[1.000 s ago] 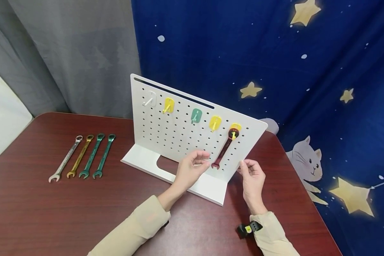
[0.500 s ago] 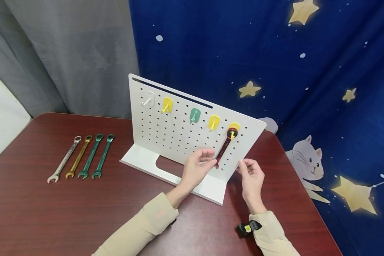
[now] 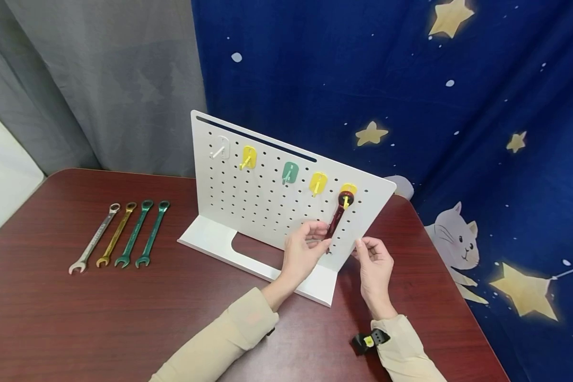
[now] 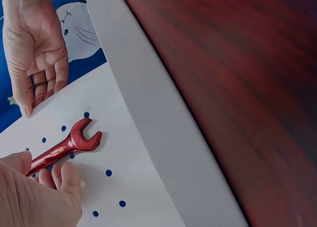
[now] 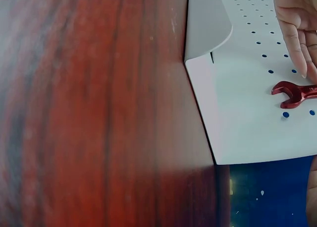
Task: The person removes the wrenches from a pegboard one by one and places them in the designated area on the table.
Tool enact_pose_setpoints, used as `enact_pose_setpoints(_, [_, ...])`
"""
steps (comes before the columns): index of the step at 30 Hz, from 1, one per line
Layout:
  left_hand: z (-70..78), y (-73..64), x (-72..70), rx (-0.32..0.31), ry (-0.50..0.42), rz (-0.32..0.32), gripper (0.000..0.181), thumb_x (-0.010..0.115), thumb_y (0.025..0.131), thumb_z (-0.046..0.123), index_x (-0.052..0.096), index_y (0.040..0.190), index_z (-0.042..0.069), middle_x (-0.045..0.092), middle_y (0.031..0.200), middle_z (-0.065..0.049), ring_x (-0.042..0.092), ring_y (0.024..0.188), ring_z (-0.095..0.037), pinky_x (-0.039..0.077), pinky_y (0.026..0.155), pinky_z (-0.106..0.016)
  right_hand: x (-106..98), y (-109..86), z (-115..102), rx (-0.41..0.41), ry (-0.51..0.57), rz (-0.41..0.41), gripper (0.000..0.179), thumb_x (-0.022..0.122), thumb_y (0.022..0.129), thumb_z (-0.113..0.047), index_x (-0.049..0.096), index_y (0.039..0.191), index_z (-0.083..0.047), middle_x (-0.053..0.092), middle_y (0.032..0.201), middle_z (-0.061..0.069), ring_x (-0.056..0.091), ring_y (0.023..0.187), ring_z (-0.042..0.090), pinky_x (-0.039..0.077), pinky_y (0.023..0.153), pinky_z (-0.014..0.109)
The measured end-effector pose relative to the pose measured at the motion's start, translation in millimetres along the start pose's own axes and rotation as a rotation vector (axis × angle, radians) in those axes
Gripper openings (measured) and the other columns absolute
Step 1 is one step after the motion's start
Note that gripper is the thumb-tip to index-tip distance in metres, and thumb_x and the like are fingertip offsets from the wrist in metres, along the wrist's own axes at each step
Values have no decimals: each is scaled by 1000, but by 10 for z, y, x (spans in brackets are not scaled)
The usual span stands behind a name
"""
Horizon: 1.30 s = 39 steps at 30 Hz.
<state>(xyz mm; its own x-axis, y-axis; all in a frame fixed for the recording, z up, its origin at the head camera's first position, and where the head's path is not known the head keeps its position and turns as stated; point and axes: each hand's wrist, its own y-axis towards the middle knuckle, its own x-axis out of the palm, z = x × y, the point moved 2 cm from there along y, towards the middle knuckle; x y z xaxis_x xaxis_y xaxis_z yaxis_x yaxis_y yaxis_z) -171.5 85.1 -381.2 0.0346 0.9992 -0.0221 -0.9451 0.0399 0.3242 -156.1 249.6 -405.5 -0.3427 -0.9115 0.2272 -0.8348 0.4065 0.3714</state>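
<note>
A dark red combination wrench hangs by its ring end from a yellow hook at the right of the white pegboard. My left hand is at its lower shank; in the left wrist view the thumb and fingers lie on both sides of it, pinching it. The open jaw of the red wrench points past that hand. With thumb and fingers, my right hand holds the board's right edge. In the right wrist view, only part of the red wrench shows.
Left of the board, a silver wrench, a gold wrench and two green wrenches lie side by side on the dark red table. Other hooks on the board, such as the green hook, hold nothing. Curtains hang behind.
My left hand has moved right along the board and reached the lower part of the red wrench. My right hand stays on the board's edge.
</note>
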Motion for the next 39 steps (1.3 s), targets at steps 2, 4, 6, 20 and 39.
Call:
enact_pose_setpoints(2, [3,-6,20,6,22,9,25,72,80,5,66,104,7,70,97,-9,67,89,-22,55,78,-33,1,0,-1,-1,4,1,1,63,87,2,62,87,1,62,72,0,61,63,8,54,62,19])
enact_pose_setpoints(4, [0,-10,39,11,43,17,25,72,80,5,66,104,7,70,96,-8,67,88,-20,55,77,-32,1,0,-4,-5,3,1,3,63,87,1,62,88,3,62,71,0,61,62,8,54,61,19])
enact_pose_setpoints(6, [-1,-13,56,14,54,24,24,72,80,4,66,103,7,70,94,-8,67,87,-20,55,76,-30,0,-1,-6,-8,-1,1,7,64,87,0,61,88,6,62,71,0,61,62,8,54,61,19])
enact_pose_setpoints(20, [18,-44,137,-4,48,41,18,73,80,6,67,97,6,65,96,-8,66,87,-21,54,72,-21,1,-5,-8,-23,0,-6,14,67,86,-4,61,88,8,62,71,-1,61,64,7,54,61,19])
enact_pose_setpoints(39, [101,-62,62,-24,-57,-43,16,69,82,1,64,98,-2,68,90,-17,65,83,-30,54,75,-27,2,-4,2,-20,19,6,7,66,86,-2,62,86,4,61,70,1,61,61,8,54,59,20])
